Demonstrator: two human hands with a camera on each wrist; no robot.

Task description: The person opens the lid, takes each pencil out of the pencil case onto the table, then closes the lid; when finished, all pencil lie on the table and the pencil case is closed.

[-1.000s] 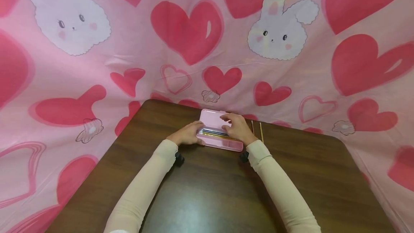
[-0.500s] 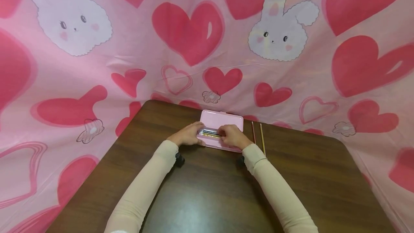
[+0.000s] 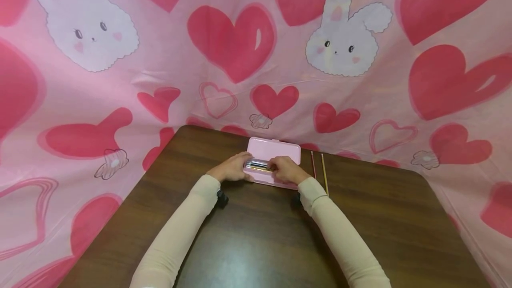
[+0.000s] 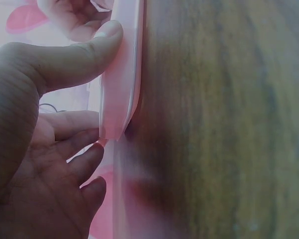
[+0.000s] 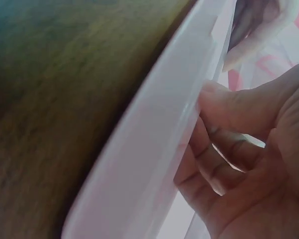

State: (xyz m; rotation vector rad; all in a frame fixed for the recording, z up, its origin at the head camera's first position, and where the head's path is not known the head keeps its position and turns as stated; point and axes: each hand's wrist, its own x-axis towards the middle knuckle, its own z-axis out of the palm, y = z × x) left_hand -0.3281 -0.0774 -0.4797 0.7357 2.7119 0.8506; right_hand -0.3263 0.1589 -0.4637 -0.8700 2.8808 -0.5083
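A pink pencil case (image 3: pixel 262 175) lies at the far side of the table, lid (image 3: pixel 276 149) tipped back. Several pencils (image 3: pixel 258 165) lie inside it. My left hand (image 3: pixel 233 166) holds the case's left end, its thumb (image 4: pixel 84 57) pressed on the front wall and fingers round the end. My right hand (image 3: pixel 289 169) reaches into the right half with curled fingers (image 5: pixel 224 159). In the right wrist view its thumb (image 5: pixel 234 107) is at the case's rim. The wall hides the fingertips, so I cannot tell whether they pinch a pencil.
A red pencil (image 3: pixel 314 166) and a yellow pencil (image 3: pixel 324 174) lie side by side on the brown table (image 3: pixel 248 234), right of the case. A pink cloth (image 3: pixel 168 66) with hearts and rabbits hangs behind the table's far edge.
My right hand has come down from above the lid, moving left into the case, its fingers curling among the pencils. The left hand stays at the case's left end.
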